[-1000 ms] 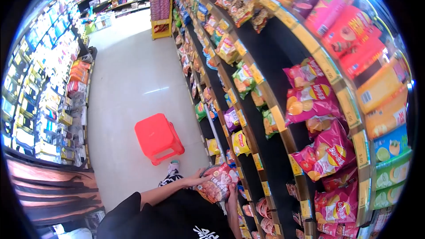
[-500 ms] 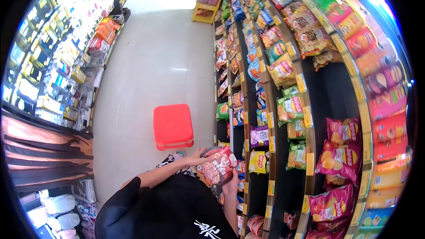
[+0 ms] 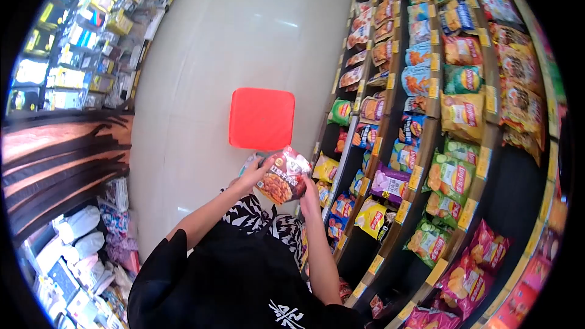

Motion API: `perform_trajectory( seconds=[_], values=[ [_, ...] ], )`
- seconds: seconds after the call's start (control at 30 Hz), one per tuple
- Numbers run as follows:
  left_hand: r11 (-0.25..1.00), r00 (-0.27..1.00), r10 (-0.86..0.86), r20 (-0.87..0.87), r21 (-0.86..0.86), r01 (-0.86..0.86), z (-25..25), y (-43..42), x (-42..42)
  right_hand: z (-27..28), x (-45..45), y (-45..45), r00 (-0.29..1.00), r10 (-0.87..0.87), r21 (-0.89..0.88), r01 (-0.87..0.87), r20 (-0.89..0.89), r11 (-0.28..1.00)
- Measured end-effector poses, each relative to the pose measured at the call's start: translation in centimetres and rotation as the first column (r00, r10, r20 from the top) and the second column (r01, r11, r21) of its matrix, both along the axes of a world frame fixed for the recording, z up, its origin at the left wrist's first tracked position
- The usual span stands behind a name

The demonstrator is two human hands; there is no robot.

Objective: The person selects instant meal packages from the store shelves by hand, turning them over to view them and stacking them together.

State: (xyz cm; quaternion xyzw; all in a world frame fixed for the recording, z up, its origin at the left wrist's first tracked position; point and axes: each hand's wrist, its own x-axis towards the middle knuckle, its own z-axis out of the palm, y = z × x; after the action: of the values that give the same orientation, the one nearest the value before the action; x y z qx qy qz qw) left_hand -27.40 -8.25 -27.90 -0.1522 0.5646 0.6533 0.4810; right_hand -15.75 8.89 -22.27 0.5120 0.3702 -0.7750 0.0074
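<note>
Glossy, rounded food package [image 3: 283,176], held before our torso: our left hand [image 3: 253,173] and right hand [image 3: 309,194] clamp its opposite sides with their fingers. Beyond it we see a smooth red stool [image 3: 262,119] (square, round-cornered) on pale, shiny floor [image 3: 213,55]; at right, crinkled snack bags [image 3: 451,176] line shelves.

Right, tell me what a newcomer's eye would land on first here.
Probably the bright red stool, standing out on the pale floor. Next, the red food package between the left hand and right hand, just below it in view. Then the colorful snack bags at right.
</note>
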Motion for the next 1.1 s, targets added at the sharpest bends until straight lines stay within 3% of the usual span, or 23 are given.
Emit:
perform_trajectory(
  seconds=[0.17, 0.2, 0.3, 0.4, 0.43, 0.6, 0.77, 0.87, 0.93, 0.97, 1.03, 1.1],
  values=[
    [0.996, 0.997, 0.057, -0.05, -0.071, -0.061, 1.7, -0.5, -3.3, -1.2, -5.4, -1.1, 0.993, 0.083, -0.036, -0.08, 0.087, 0.996],
    [0.991, 0.995, 0.055, -0.088, -0.113, -0.065, 0.8, -0.5, -3.8, -3.5, -5.3, -0.7, 0.978, 0.176, -0.03, -0.173, 0.116, 0.984],
    [0.972, 0.973, 0.063, -0.224, -0.207, -0.11, -1.3, -0.3, -5.3, -4.9, -8.1, -1.0, 0.981, 0.17, 0.021, -0.173, 0.097, 0.985],
    [0.939, 0.989, 0.017, -0.149, -0.336, -0.067, -2.6, 0.0, -7.6, -7.3, -10.8, -0.2, 0.968, 0.242, 0.027, -0.244, 0.065, 0.969],
    [0.937, 0.976, 0.05, -0.211, -0.329, -0.119, -4.1, 0.1, -7.8, -7.5, -11.7, 0.2, 0.961, 0.262, 0.014, -0.264, 0.091, 0.964],
    [0.931, 0.963, 0.189, -0.192, -0.279, -0.238, -5.4, 1.4, -11.2, -8.0, -15.6, 0.8, 0.961, 0.259, 0.058, -0.265, 0.1, 0.962],
    [0.9, 0.905, 0.249, -0.345, -0.263, -0.348, -9.5, 1.2, -11.6, -10.7, -18.1, 1.7, 0.905, 0.425, 0.073, -0.426, 0.032, 0.902],
    [0.897, 0.952, 0.251, -0.176, -0.328, -0.298, -11.3, 0.2, -10.9, -10.2, -18.6, 2.2, 0.84, 0.537, 0.1, -0.542, 0.074, 0.834],
    [0.912, 0.947, 0.137, -0.291, -0.336, -0.235, -12.5, -0.1, -9.8, -9.5, -18.3, 2.7, 0.813, 0.583, 0.088, -0.58, -0.002, 0.81],
    [0.92, 0.934, 0.076, -0.348, -0.336, -0.201, -12.9, -0.2, -9.4, -10.1, -17.3, 2.7, 0.788, 0.615, 0.191, -0.608, 0.029, 0.77],
    [0.912, 0.958, 0.068, -0.278, -0.373, -0.173, -11.4, -0.1, -9.3, -12.7, -13.3, 2.9, 0.739, 0.664, 0.387, -0.648, 0.111, 0.656],
    [0.905, 0.968, 0.05, -0.244, -0.399, -0.148, -10.6, 0.1, -8.9, -10.1, -9.6, 3.3, 0.743, 0.662, 0.464, -0.623, 0.1, 0.629]
  ],
)
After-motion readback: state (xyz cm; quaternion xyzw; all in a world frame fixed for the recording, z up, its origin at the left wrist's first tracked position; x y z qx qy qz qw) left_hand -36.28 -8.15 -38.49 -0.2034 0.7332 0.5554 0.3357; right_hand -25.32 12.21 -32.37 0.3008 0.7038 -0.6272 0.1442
